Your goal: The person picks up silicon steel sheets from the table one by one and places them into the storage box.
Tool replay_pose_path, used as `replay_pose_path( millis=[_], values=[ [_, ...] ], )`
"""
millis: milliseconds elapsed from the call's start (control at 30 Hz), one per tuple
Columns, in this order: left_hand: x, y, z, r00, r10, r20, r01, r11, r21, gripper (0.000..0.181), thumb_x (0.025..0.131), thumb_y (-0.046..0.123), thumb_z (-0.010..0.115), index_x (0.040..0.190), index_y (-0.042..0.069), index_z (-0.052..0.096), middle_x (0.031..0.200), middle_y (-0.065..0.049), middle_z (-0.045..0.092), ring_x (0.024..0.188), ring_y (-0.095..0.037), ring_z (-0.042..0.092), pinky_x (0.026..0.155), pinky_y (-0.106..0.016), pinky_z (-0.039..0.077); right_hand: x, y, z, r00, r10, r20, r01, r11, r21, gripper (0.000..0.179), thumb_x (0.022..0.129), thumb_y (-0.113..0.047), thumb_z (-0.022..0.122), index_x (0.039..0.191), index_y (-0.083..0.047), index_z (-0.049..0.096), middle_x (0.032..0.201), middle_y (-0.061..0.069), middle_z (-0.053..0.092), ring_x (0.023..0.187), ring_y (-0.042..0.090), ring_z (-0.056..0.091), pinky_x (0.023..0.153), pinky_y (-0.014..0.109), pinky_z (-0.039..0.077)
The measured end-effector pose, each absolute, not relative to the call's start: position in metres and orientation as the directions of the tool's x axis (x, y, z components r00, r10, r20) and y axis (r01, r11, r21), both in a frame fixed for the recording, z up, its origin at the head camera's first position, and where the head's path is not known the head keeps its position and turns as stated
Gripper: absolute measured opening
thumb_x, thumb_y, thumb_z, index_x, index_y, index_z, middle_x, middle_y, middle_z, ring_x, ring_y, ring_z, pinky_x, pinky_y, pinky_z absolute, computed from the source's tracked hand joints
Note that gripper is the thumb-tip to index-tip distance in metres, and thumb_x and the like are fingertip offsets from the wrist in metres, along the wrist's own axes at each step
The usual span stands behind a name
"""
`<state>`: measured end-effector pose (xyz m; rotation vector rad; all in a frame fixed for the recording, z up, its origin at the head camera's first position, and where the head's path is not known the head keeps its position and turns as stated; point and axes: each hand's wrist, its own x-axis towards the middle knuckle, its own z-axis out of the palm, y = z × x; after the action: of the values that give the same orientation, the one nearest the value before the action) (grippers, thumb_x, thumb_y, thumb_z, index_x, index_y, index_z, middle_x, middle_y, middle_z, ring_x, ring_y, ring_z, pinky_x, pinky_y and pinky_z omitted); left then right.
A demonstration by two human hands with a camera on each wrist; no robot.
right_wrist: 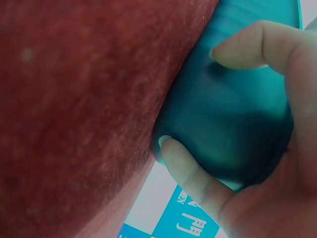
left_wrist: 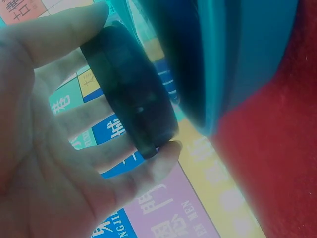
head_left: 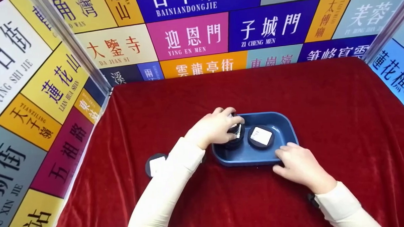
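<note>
My left hand (head_left: 219, 128) grips a thick black round disc (left_wrist: 133, 89) by its edge, thumb on one side and fingers on the other. In the head view that disc, with a white label on top, is at the left end of a blue tray (head_left: 274, 154). Dark shapes beneath it are partly hidden by the hand. A second black disc (head_left: 261, 142) with a white label lies flat inside the tray. My right hand (head_left: 299, 164) holds the tray's near right corner; its thumb and a finger press the outer wall (right_wrist: 233, 114).
Left of the tray, another black disc with a white label (head_left: 156, 164) lies on the red cloth (head_left: 174, 104), partly covered by the left sleeve. Panels with colourful printed signs (head_left: 189, 36) stand behind the table and at both sides.
</note>
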<state>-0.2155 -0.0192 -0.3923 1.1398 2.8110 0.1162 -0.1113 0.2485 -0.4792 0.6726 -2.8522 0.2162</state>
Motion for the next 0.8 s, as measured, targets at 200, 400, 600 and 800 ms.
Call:
replay_pose_path(
  millis=[200,400,600,800],
  values=[
    [-0.214,-0.012,-0.391,-0.707,0.7,-0.098,0.691,0.714,0.112,0.046,0.093,0.036,0.067,0.138,0.036,0.057,0.147,-0.004,0.047,0.126,-0.027,0.049,0.099,-0.047,0.05,-0.111,0.25,-0.481,-0.866,-0.433,0.252,-0.466,0.88,-0.092,0.021,0.068,-0.02,0.073,0.066,-0.016,0.052,0.066,-0.003,0.053,0.066,0.019,0.044,0.054,0.035,0.041],
    [-0.213,-0.004,-0.392,-0.702,0.704,-0.113,0.694,0.711,0.114,0.046,0.092,0.036,0.068,0.138,0.038,0.057,0.146,-0.002,0.048,0.126,-0.025,0.048,0.099,-0.046,0.049,-0.112,0.251,-0.481,-0.866,-0.431,0.253,-0.464,0.882,-0.087,0.021,0.068,-0.021,0.073,0.066,-0.016,0.053,0.066,-0.003,0.054,0.066,0.019,0.045,0.054,0.036,0.041],
    [-0.213,0.001,-0.396,-0.686,0.717,-0.125,0.707,0.697,0.117,0.045,0.093,0.036,0.068,0.137,0.037,0.059,0.146,-0.003,0.048,0.124,-0.025,0.048,0.1,-0.045,0.049,-0.112,0.25,-0.481,-0.871,-0.43,0.236,-0.461,0.883,-0.093,0.021,0.069,-0.022,0.073,0.067,-0.016,0.053,0.066,-0.002,0.054,0.066,0.019,0.045,0.054,0.035,0.04],
    [-0.213,0.007,-0.396,-0.678,0.724,-0.13,0.713,0.69,0.122,0.047,0.092,0.036,0.068,0.138,0.037,0.058,0.146,-0.003,0.048,0.126,-0.026,0.047,0.101,-0.046,0.049,-0.112,0.25,-0.479,-0.874,-0.428,0.229,-0.458,0.884,-0.094,0.021,0.069,-0.023,0.074,0.068,-0.015,0.054,0.067,-0.002,0.054,0.067,0.019,0.045,0.054,0.036,0.041]
  ],
)
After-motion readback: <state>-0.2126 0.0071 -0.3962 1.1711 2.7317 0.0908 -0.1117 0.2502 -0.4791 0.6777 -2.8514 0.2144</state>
